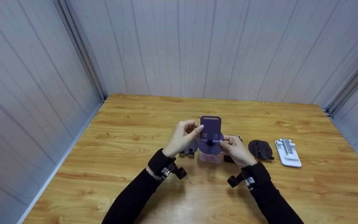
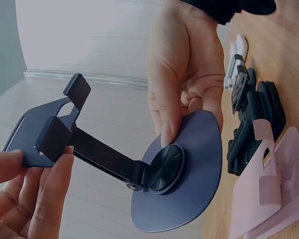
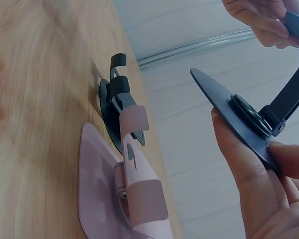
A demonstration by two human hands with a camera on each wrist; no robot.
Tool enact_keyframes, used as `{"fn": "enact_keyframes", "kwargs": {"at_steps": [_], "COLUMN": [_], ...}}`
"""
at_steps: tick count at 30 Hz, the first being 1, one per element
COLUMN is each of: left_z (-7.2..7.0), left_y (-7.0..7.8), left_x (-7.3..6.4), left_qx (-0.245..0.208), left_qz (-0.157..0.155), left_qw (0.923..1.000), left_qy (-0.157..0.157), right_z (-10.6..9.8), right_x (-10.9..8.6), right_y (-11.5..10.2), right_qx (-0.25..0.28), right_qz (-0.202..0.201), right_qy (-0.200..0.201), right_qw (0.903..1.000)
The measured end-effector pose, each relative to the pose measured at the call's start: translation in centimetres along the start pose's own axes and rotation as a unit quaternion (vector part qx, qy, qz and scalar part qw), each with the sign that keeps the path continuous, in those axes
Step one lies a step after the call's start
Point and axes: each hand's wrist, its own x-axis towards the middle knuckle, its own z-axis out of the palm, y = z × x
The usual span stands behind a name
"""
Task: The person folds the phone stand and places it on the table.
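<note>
A dark purple-blue phone stand (image 1: 210, 126) is held up above the table, unfolded, with a round base, a hinged arm and a slotted plate. My left hand (image 1: 183, 137) pinches the edge of its upper plate between thumb and fingers. My right hand (image 1: 236, 150) grips the rim of the round base (image 2: 199, 169), thumb on the face near the black pivot disc (image 2: 167, 168). In the right wrist view, the right fingers (image 3: 244, 174) lie under the base. Beneath the held stand, a pink phone stand (image 3: 144, 199) sits folded on the table.
A dark stand (image 1: 187, 151) is partly hidden by my left hand. Another black one (image 1: 228, 159) lies behind my right hand. Farther right are a round black stand (image 1: 260, 150) and a white stand (image 1: 288, 153) on the wooden table (image 1: 129, 137). Panel walls (image 1: 172, 46) enclose it.
</note>
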Motion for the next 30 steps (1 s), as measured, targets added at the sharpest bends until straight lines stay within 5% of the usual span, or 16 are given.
{"fn": "enact_keyframes", "kwargs": {"at_steps": [19,30], "left_z": [-0.76,-0.66], "left_y": [0.21,-0.37], "left_x": [0.13,0.43], "left_qx": [-0.031,-0.096], "left_qz": [-0.026,-0.097], "left_qw": [0.9976,0.9853], "left_qy": [-0.056,-0.103], "right_z": [0.16,-0.11], "right_x": [0.02,0.07], "right_y": [0.29,0.09], "right_qx": [-0.066,-0.129], "right_qz": [-0.024,-0.087], "right_qy": [0.023,0.067], "right_qw": [0.9973,0.9855]}}
